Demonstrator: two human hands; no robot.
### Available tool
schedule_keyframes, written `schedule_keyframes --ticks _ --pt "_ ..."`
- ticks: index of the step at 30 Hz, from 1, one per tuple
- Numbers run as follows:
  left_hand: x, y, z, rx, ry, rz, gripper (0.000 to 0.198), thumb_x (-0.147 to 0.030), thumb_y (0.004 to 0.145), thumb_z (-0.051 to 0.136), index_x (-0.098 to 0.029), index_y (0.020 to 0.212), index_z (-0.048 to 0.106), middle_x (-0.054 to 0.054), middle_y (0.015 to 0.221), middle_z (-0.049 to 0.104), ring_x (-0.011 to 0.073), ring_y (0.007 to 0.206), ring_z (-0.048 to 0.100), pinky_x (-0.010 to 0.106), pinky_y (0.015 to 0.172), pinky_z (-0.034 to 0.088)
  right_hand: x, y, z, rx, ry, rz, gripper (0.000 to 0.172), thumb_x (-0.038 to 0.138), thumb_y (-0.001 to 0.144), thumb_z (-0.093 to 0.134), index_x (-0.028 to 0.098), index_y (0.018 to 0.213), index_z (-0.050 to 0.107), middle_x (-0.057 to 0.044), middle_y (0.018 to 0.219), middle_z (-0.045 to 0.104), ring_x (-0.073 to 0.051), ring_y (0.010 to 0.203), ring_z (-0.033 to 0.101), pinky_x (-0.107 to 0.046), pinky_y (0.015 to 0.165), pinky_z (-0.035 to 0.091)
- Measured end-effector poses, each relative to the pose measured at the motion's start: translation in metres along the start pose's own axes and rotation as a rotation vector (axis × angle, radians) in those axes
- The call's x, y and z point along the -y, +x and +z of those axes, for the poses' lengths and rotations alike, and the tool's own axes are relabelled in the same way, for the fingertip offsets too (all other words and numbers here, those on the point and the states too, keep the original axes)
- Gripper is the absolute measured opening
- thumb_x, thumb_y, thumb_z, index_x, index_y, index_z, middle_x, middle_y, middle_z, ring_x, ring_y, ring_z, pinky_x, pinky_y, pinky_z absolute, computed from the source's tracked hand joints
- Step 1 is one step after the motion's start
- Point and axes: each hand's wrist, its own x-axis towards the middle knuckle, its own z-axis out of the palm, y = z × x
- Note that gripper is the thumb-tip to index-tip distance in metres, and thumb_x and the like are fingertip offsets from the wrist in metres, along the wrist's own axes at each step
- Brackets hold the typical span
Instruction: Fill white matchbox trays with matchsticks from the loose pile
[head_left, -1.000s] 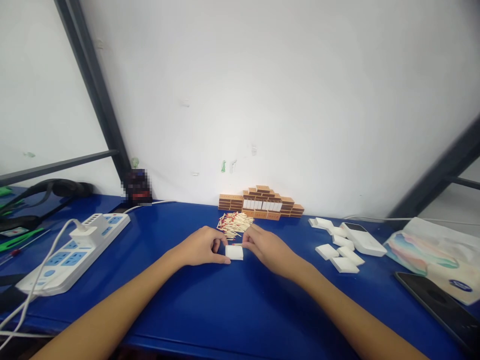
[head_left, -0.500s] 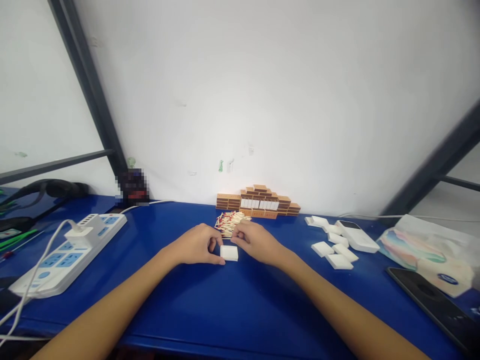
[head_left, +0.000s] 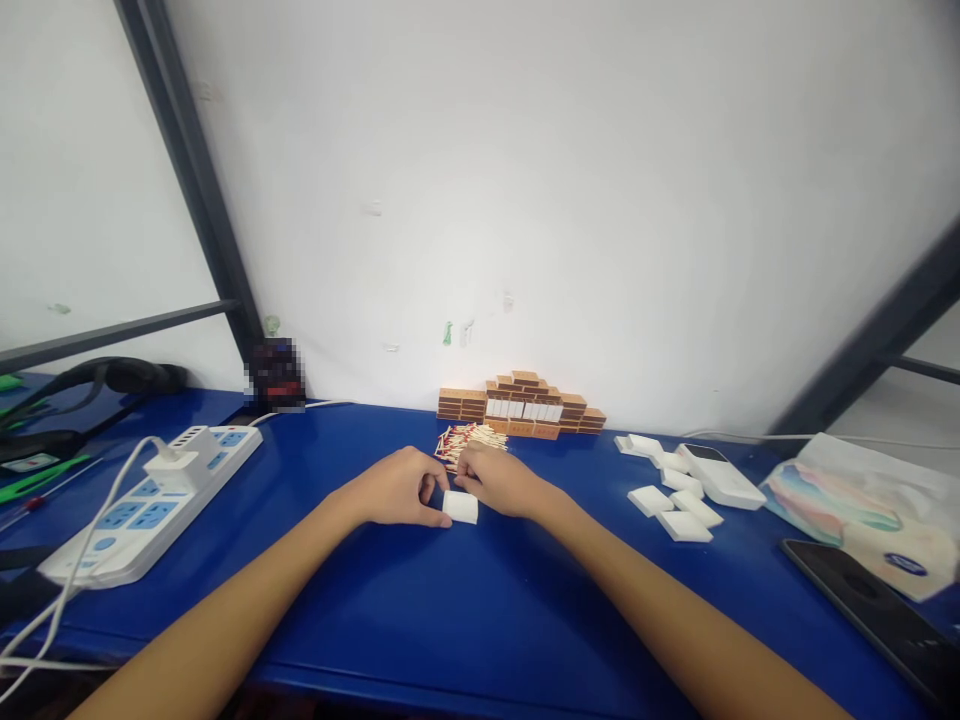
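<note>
A small white matchbox tray [head_left: 460,507] lies on the blue tabletop between my hands. My left hand [head_left: 401,487] grips its left side, the thumb at the near corner and the fingers curled at the far one. My right hand [head_left: 501,478] is closed in a pinch over the tray's far edge; its fingertips hide whatever is between them. Just beyond is a loose heap of red-tipped matches [head_left: 469,437], partly covered by my right hand. Behind the heap, brown matchboxes [head_left: 523,400] are stacked in steps against the wall, with a row of white trays set among them.
Several loose white trays [head_left: 675,492] lie to the right beside a white device with a dark screen [head_left: 724,476]. Farther right are a tissue pack [head_left: 862,510] and a phone [head_left: 862,610]. A power strip [head_left: 150,510] with white cables and a dark headset [head_left: 112,380] occupy the left.
My right hand has moved slightly left and its fingertips now reach the tray's far edge. My left hand keeps its grip on the tray. The whole view has shifted a little.
</note>
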Motion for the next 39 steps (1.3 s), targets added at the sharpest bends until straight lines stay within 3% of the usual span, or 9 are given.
schedule_keyframes --ticks 7,16,26,33,39 --pt "-0.005 -0.001 0.002 0.006 -0.007 -0.007 0.039 -0.048 0.069 0.084 -0.02 0.096 0.077 -0.001 0.068 0.068 0.0129 0.058 0.058 0.025 0.054 0.036 -0.017 -0.02 -0.009 -0.012 0.024 0.037 0.008 0.025 0.093 0.069 0.018 0.092 0.066 -0.005 0.095 0.066 -0.016 0.085 0.059 -0.025 0.071 0.039" --pt "-0.002 0.0 0.0 0.022 -0.003 -0.006 0.041 -0.051 0.071 0.083 -0.019 0.095 0.076 -0.001 0.07 0.069 0.0131 0.06 0.061 0.024 0.055 0.038 -0.023 -0.025 -0.025 0.121 0.042 0.154 0.013 0.025 0.092 0.07 0.017 0.081 0.068 -0.004 0.082 0.07 -0.017 0.075 0.06 -0.025 0.063 0.037" --pt "-0.006 0.002 0.0 -0.014 0.027 -0.018 0.04 -0.053 0.071 0.083 -0.02 0.094 0.076 -0.001 0.069 0.067 0.0132 0.058 0.058 0.025 0.053 0.035 -0.041 -0.031 -0.018 0.036 0.066 0.124 0.01 0.024 0.09 0.071 0.017 0.087 0.066 -0.003 0.087 0.065 -0.015 0.076 0.057 -0.025 0.065 0.038" --pt "-0.006 0.002 0.002 -0.007 0.006 -0.013 0.04 -0.052 0.072 0.083 -0.02 0.094 0.076 -0.002 0.066 0.067 0.0129 0.056 0.058 0.025 0.054 0.035 -0.032 -0.028 -0.017 -0.036 0.056 0.043 0.011 0.026 0.087 0.076 0.018 0.089 0.069 -0.002 0.09 0.062 -0.015 0.081 0.056 -0.025 0.07 0.038" --pt "-0.007 0.002 0.001 -0.005 0.013 -0.02 0.04 -0.053 0.072 0.082 -0.02 0.094 0.076 -0.002 0.066 0.066 0.0124 0.056 0.056 0.025 0.054 0.035 -0.018 -0.026 -0.008 -0.003 0.038 0.075 0.008 0.021 0.096 0.065 0.017 0.089 0.065 -0.004 0.096 0.062 -0.016 0.083 0.057 -0.025 0.072 0.04"
